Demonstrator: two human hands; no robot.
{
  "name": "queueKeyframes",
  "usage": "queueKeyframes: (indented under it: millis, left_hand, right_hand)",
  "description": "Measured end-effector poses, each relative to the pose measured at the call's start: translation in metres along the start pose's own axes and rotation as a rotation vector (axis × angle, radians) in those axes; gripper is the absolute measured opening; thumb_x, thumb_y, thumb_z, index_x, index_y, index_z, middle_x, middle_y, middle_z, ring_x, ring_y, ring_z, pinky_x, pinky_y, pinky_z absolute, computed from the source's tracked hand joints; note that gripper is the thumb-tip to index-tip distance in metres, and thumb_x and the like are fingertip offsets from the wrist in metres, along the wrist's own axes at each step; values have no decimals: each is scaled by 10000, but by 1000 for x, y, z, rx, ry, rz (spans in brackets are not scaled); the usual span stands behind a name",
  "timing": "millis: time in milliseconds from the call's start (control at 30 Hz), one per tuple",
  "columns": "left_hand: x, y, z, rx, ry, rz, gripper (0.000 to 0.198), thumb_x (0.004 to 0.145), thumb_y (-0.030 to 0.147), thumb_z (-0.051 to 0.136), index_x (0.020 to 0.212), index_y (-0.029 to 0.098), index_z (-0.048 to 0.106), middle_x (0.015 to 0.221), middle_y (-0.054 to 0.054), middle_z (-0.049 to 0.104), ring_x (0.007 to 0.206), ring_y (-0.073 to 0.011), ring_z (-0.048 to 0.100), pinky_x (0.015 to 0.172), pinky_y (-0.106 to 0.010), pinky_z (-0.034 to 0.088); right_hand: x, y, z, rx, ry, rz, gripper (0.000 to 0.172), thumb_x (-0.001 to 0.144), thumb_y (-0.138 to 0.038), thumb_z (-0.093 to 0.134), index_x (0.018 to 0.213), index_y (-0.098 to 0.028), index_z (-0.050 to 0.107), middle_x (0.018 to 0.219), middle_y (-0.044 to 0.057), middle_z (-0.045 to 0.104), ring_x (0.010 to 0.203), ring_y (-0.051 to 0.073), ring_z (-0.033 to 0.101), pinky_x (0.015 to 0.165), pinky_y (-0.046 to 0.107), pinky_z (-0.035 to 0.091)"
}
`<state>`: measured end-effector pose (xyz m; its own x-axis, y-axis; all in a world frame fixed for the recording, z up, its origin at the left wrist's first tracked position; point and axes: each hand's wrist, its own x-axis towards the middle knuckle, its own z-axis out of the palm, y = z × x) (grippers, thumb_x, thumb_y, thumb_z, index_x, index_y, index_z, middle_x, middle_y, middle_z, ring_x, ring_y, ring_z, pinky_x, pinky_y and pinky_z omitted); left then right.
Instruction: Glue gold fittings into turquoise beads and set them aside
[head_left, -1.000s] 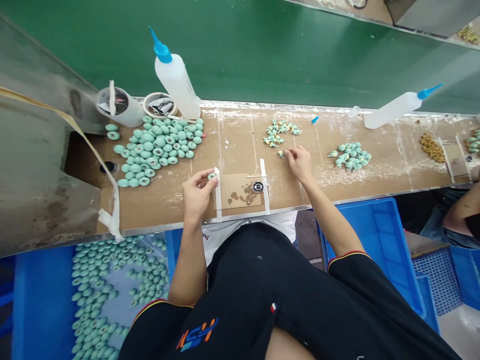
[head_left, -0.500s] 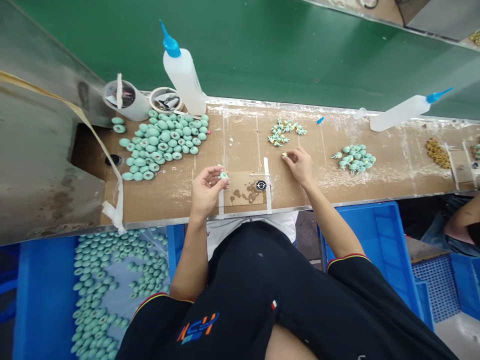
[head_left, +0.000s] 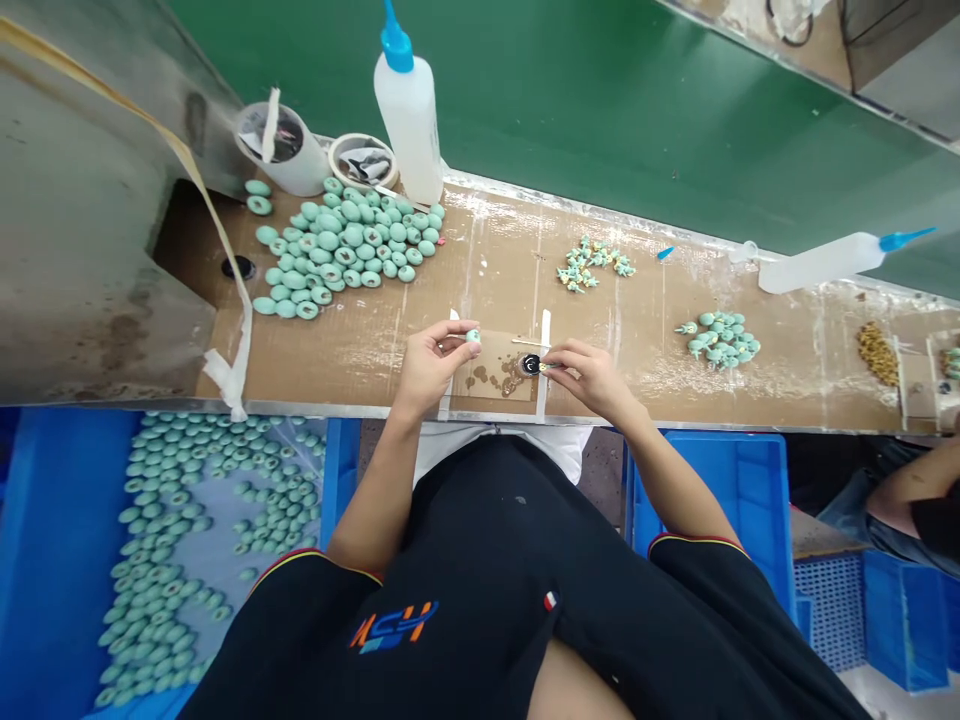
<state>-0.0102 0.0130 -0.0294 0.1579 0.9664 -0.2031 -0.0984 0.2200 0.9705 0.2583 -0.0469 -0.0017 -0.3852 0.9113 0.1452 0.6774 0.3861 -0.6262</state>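
Note:
Between the thumb and fingers of my left hand (head_left: 429, 368) is a small mint-green egg-shaped piece (head_left: 472, 336). My right hand (head_left: 594, 380) pinches a small yellow-and-mint figure piece (head_left: 544, 368) at the edge of a small round cap with black contents (head_left: 530, 364); whether the piece touches them I cannot tell. The cap rests on a stained cardboard square (head_left: 495, 385), taped down at its sides. A thin white stick (head_left: 531, 342) lies just behind the cap. Beyond my right hand is a cluster of similar small figure pieces (head_left: 589, 265).
Many mint egg-shaped pieces (head_left: 352, 240) are piled at the left, before a white squeeze bottle (head_left: 412, 120). Another bottle (head_left: 821, 265) lies on its side at the right, behind a group of joined mint pieces (head_left: 724, 340). Blue bins (head_left: 56, 480) stand below the table edge.
My right hand has come left and nearer, bringing the small figure piece from near the cluster to the black cap. My left hand still holds the egg-shaped piece. The view has shifted.

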Motion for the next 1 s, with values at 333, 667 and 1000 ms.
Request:
queueKeyframes:
  millis: [333, 667, 1000]
  left_hand:
    - [-6, -3, -3, -14, 14, -10, 445, 634, 450, 909, 945, 152, 798, 807, -47, 763, 730, -177, 714, 730, -330, 630]
    - [-9, -5, -1, -39, -53, 33, 414, 653, 406, 904, 975, 161, 819, 858, -53, 764, 789, -169, 695, 770, -320, 616]
    - [-12, 6, 35, -250, -271, 52, 424, 693, 453, 954, 976, 180, 795, 942, -63, 800, 869, -195, 771, 837, -337, 654]
  right_hand:
    - [1, -2, 16, -158, -26, -25, 189, 1060, -271, 579, 1054, -236, 764, 1029, 97, 716, 903, 218, 711, 797, 342, 589]
    - [10, -13, 10, -130, 41, -55, 149, 1046, -262, 604, 1025, -229, 748, 995, 84, 727, 890, 210, 716, 789, 333, 595]
    - [14, -52, 8, 413, 455, 213, 200, 997, -451, 711, 1009, -253, 736, 998, 50, 742, 919, 188, 742, 798, 334, 640]
